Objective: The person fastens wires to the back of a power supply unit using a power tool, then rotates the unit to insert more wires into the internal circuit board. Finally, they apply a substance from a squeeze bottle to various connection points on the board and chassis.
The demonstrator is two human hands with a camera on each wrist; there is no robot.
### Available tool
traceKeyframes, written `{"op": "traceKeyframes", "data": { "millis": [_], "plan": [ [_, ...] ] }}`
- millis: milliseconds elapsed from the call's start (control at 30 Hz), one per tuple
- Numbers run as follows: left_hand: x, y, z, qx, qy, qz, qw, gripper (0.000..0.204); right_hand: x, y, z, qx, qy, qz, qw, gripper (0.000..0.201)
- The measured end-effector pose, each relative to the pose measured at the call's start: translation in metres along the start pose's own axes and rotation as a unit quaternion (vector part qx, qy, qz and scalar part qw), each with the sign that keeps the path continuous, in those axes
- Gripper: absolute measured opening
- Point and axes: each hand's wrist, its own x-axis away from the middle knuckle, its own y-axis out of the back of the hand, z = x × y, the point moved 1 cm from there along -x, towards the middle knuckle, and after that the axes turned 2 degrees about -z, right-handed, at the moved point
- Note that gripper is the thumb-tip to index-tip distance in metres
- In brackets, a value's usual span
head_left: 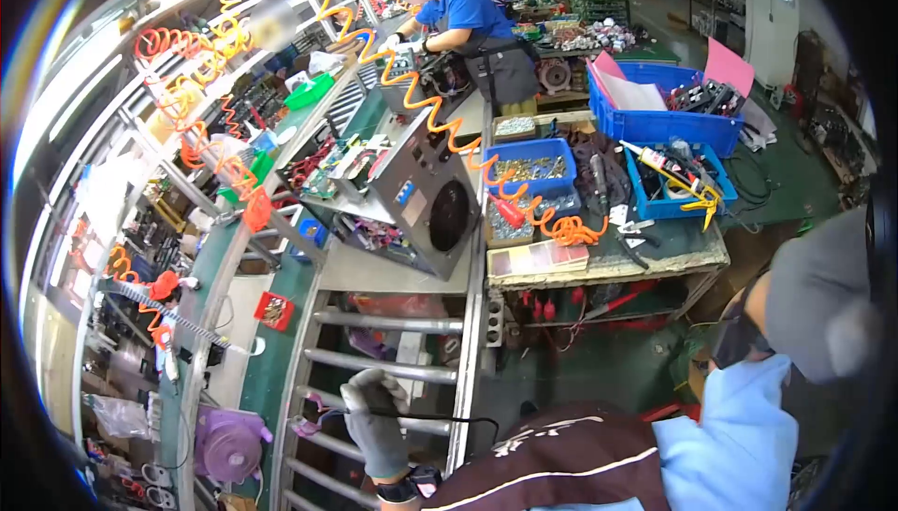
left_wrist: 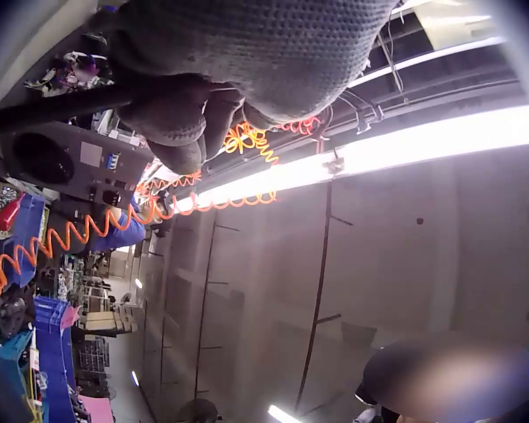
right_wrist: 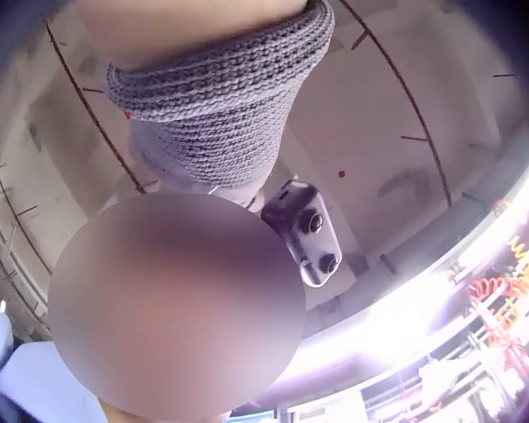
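Note:
My left hand (head_left: 376,422), in a grey knitted glove, is over the roller conveyor with its fingers bent and grips a black cable (head_left: 454,418). The cable trails off to the right toward my apron; in the left wrist view, the cable (left_wrist: 48,115) runs as a thick dark line up to the gloved fingers (left_wrist: 172,128). Small purple and pink wire ends (head_left: 309,415) show just left of the hand. My right hand (head_left: 823,296), also grey-gloved, is raised close to my head. In the right wrist view, the glove cuff (right_wrist: 220,106) shows beside a small head-worn camera (right_wrist: 309,233); the fingers are hidden.
A grey metal case (head_left: 426,202) with a round fan opening stands farther up the conveyor rollers (head_left: 383,364). Right of it, a bench holds blue bins (head_left: 533,160) of small parts and a coiled orange hose (head_left: 572,228). Another person (head_left: 463,20) works beyond.

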Motion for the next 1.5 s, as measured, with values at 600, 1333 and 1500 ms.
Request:
{"op": "traceKeyframes", "data": {
  "millis": [600, 1333, 1500],
  "plan": [
    [-0.118, -0.150, 0.029, -0.047, -0.171, -0.090, 0.980, 0.030, 0.551, -0.106, -0.138, -0.005, -0.761, 0.226, 0.608, 0.050],
    [-0.155, -0.228, 0.145, 0.212, 0.164, -0.104, 0.958, 0.034, 0.605, -0.181, -0.233, 0.173, -0.662, 0.578, 0.446, 0.111],
    [-0.169, -0.226, 0.154, 0.201, 0.194, -0.048, 0.959, 0.033, 0.620, -0.166, -0.230, 0.117, -0.737, 0.496, 0.444, 0.100]
  ]
}}
